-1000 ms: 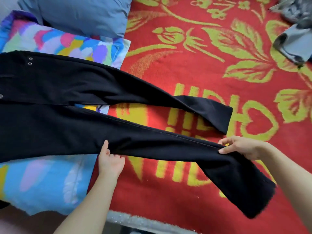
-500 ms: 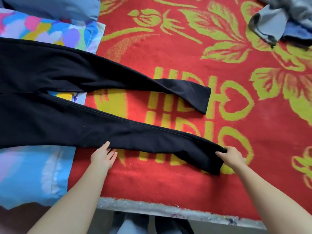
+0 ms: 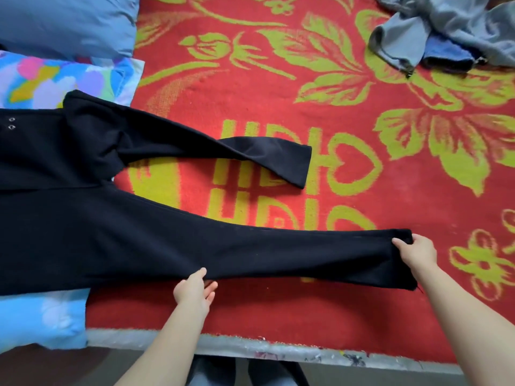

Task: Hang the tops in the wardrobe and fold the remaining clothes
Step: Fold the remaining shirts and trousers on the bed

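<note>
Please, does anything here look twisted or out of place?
Yes. The far leg of the black trousers is twisted near its hem on the red blanket; the near leg lies flat.

Your black trousers are a dense, matt cloth that gives back no shine. The two small eyelets at their left end glint like metal. The red blanket beneath them looks rough and fuzzy, with its yellow-green pattern worked into the pile. You see smoother cloth on the blue pillow and the printed pillow. The grey clothes at far right look soft and matt.
</note>
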Demonstrator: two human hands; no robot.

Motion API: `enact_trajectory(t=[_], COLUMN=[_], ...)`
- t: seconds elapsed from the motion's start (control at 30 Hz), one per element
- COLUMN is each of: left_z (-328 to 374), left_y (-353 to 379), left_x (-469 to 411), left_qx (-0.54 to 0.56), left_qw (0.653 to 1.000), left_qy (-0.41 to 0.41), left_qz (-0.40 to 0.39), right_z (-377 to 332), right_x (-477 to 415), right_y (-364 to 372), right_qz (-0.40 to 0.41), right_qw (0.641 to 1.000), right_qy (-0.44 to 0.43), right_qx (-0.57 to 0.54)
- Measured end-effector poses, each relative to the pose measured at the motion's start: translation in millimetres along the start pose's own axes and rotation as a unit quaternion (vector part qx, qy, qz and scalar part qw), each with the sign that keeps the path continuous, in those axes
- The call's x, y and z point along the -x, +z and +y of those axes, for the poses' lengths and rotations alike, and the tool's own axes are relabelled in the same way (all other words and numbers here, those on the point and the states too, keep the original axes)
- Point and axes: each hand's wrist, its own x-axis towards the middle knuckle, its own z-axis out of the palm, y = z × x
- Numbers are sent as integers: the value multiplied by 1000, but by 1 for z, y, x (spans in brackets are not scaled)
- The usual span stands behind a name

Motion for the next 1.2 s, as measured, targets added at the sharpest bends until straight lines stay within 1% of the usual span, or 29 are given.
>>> enact_trajectory(t=[0.07,0.1,0.17,0.23,0.33,0.4,0.43,0.47,0.57,0.6,0.63,0.7,0.73,0.83,0.93,1.03,1.1,1.13,1.17,1.2], left_z=[-15,-18,-20,-11,12,30,40,48,71,80,86,98,105,116,127,135,136,135,132,129], left_y=[6,6,6,9,17,22,23,24,25,25,26,25,24,24,31,43,52,56,61,67], left_x=[7,9,9,7,3,0,-4,-6,-13,-16,-17,-19,-21,-24,-23,-19,-13,-11,-8,-6], left_qx=[-9,-21,-52,-91,-152,-167,-167,-168,-166,-161,-159,-155,-153,-160,-172,-186,-231,-273,-323,-375], left_qw=[1000,999,997,992,977,970,968,966,963,963,962,961,961,960,958,948,929,910,881,845], left_qy=[-8,-8,8,58,138,168,181,191,212,217,222,230,232,229,229,256,288,313,345,382], left_qz=[24,38,57,58,54,48,45,40,25,21,16,5,4,3,-2,-13,-15,-9,-4,-3], right_z=[0,-6,-25,-53,-100,-127,-140,-150,-173,-181,-186,-197,-201,-206,-217,-215,-201,-192,-181,-172], right_x=[1,4,11,16,21,24,25,27,30,29,28,22,19,8,-4,-27,-45,-54,-62,-68], right_y=[0,4,16,30,53,69,77,82,97,103,105,108,108,91,61,23,-7,-22,-34,-45], right_qz=[-7,-10,-23,-55,-112,-143,-151,-151,-99,-73,-47,-9,-6,-39,-47,8,48,66,77,83], right_qw=[994,989,984,983,979,973,968,964,934,924,922,936,943,957,970,966,958,953,953,957], right_qy=[-2,-15,-60,-114,-163,-182,-199,-219,-287,-301,-308,-302,-296,-283,-206,-143,-70,-42,-29,-24], right_qx=[111,147,166,136,53,0,-3,20,189,222,229,181,150,51,-123,-217,-273,-291,-291,-277])
